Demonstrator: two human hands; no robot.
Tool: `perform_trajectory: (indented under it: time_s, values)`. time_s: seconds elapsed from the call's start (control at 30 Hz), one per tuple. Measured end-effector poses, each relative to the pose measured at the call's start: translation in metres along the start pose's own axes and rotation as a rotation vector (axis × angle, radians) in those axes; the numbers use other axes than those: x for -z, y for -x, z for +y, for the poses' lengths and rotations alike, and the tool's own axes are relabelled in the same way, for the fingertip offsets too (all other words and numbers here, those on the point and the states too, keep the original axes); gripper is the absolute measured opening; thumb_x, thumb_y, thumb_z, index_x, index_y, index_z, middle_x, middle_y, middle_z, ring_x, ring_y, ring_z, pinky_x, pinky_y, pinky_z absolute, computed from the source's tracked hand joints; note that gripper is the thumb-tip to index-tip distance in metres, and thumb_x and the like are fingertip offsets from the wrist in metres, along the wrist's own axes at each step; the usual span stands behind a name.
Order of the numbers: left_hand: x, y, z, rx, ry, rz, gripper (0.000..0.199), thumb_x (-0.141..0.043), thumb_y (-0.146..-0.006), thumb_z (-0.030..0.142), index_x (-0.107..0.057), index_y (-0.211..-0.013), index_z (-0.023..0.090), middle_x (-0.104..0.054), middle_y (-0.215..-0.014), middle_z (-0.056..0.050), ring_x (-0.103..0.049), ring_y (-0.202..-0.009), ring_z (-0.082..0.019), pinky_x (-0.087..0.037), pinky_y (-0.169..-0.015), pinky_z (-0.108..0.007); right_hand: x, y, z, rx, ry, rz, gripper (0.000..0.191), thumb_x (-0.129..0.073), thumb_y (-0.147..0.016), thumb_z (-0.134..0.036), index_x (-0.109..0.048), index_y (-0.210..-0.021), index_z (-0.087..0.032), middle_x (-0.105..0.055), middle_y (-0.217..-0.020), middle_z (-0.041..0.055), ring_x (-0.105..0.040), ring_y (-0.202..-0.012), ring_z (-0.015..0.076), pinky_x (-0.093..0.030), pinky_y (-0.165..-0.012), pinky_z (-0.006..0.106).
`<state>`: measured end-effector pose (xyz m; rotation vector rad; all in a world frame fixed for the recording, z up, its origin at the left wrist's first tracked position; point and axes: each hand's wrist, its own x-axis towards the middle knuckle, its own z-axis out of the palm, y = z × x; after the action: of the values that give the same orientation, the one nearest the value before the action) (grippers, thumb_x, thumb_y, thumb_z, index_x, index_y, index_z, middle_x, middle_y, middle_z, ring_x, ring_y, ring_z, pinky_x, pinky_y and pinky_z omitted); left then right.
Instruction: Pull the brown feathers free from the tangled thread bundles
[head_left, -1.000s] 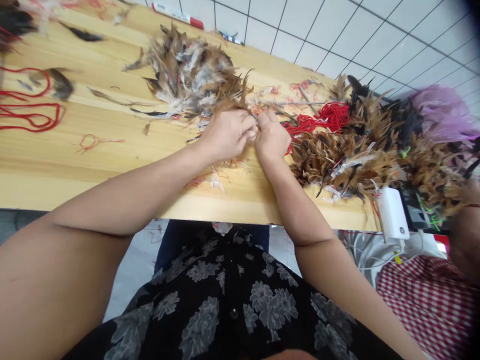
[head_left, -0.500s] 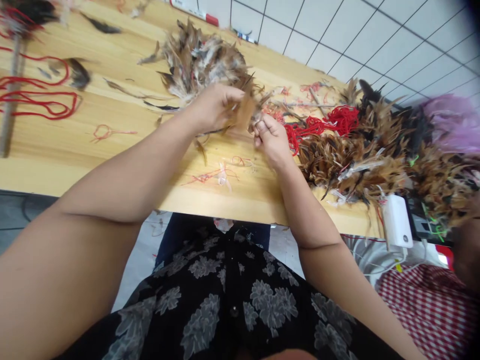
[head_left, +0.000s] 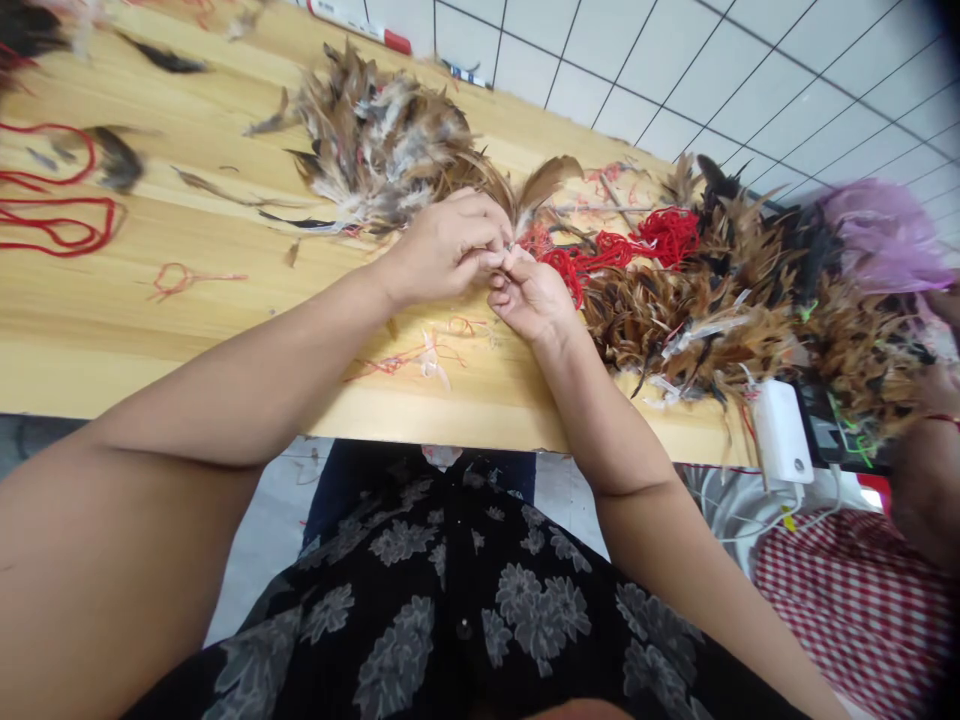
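My left hand and my right hand meet over the table, fingertips pinched together. Between them they hold the quill ends of brown feathers, which fan out above the fingers; how many is hidden. Just behind my left hand lies a big bunch of brown and grey feathers. To the right of my right hand is a tangle of red cord. Scraps of thin red thread lie on the table below the hands.
Brown feather bundles fill the right side, with a lilac translucent bag behind. A white power bank stands at the table's front edge. Another person's arm is far right. Loops of red cord lie left, a marker at the back.
My left hand has moved right and closed in beside my right hand. The feathers, blurred before, now fan out above the fingertips. The whole view has shifted slightly.
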<state>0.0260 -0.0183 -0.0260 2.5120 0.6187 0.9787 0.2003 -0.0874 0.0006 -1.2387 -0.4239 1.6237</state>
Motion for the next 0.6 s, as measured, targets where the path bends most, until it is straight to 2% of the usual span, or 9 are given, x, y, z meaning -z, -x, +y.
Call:
perform_trajectory:
  time_s: [0.1,0.2,0.27,0.33,0.4,0.53,0.6]
  values:
    - [0.001,0.0,0.003,0.059,0.231,0.002,0.026,-0.068,-0.11,0.046,-0.067,-0.09,0.03,-0.094,-0.131,-0.011,-0.084,-0.121,-0.031,-0.067,-0.117,-0.061,0.001,-0.002,0.003,-0.021,0.018,-0.032,0.03,-0.061,-0.112,-0.003,-0.05,-0.097,-0.026,-0.056,-0.077,-0.0089,-0.049,-0.062,0.007,-0.032,-0.054,0.013]
    - [0.003,0.0,0.003,0.192,0.474,0.017,0.04,-0.076,-0.11,0.063,-0.065,-0.093,0.029,-0.093,-0.12,-0.009,-0.084,-0.104,-0.028,-0.069,-0.102,-0.059,0.003,-0.005,0.005,-0.026,0.066,-0.084,0.032,-0.069,-0.11,-0.006,-0.051,-0.093,-0.025,-0.06,-0.079,-0.0076,-0.049,-0.063,0.0074,-0.034,-0.054,0.014]
    - [0.004,-0.001,0.003,0.253,0.53,0.003,0.05,-0.081,-0.11,0.075,-0.065,-0.095,0.03,-0.091,-0.112,-0.006,-0.08,-0.097,-0.026,-0.069,-0.099,-0.059,0.005,-0.007,0.006,-0.017,0.098,-0.111,0.032,-0.073,-0.11,-0.008,-0.053,-0.093,-0.025,-0.061,-0.079,-0.0073,-0.049,-0.063,0.0078,-0.035,-0.054,0.015]
    - [0.008,-0.001,0.005,0.275,0.536,-0.028,0.052,-0.083,-0.11,0.079,-0.066,-0.097,0.031,-0.089,-0.107,-0.004,-0.076,-0.096,-0.025,-0.068,-0.101,-0.059,0.006,-0.007,0.006,-0.012,0.112,-0.128,0.032,-0.075,-0.112,-0.01,-0.054,-0.094,-0.026,-0.062,-0.08,-0.0076,-0.049,-0.063,0.008,-0.036,-0.055,0.015]
    - [0.011,-0.002,0.008,0.294,0.558,-0.068,0.047,-0.084,-0.111,0.074,-0.067,-0.1,0.031,-0.087,-0.107,-0.003,-0.075,-0.099,-0.023,-0.069,-0.104,-0.059,0.006,-0.008,0.006,-0.012,0.109,-0.139,0.033,-0.076,-0.115,-0.013,-0.054,-0.095,-0.026,-0.061,-0.08,-0.0077,-0.048,-0.063,0.0081,-0.036,-0.055,0.015]
    - [0.018,-0.002,0.015,0.33,0.615,-0.085,0.025,-0.085,-0.105,0.048,-0.067,-0.105,0.031,-0.085,-0.106,-0.003,-0.077,-0.1,-0.024,-0.069,-0.111,-0.063,0.006,-0.006,0.007,0.024,0.138,-0.178,0.039,-0.08,-0.117,-0.02,-0.049,-0.093,-0.027,-0.058,-0.081,-0.0074,-0.047,-0.066,0.0091,-0.037,-0.057,0.016]
    - [0.019,-0.002,0.017,0.325,0.618,-0.096,0.024,-0.085,-0.103,0.045,-0.067,-0.107,0.031,-0.085,-0.105,-0.003,-0.078,-0.1,-0.023,-0.068,-0.11,-0.063,0.005,-0.004,0.007,0.049,0.165,-0.19,0.045,-0.084,-0.116,-0.024,-0.046,-0.091,-0.028,-0.057,-0.082,-0.007,-0.048,-0.068,0.0103,-0.038,-0.058,0.017]
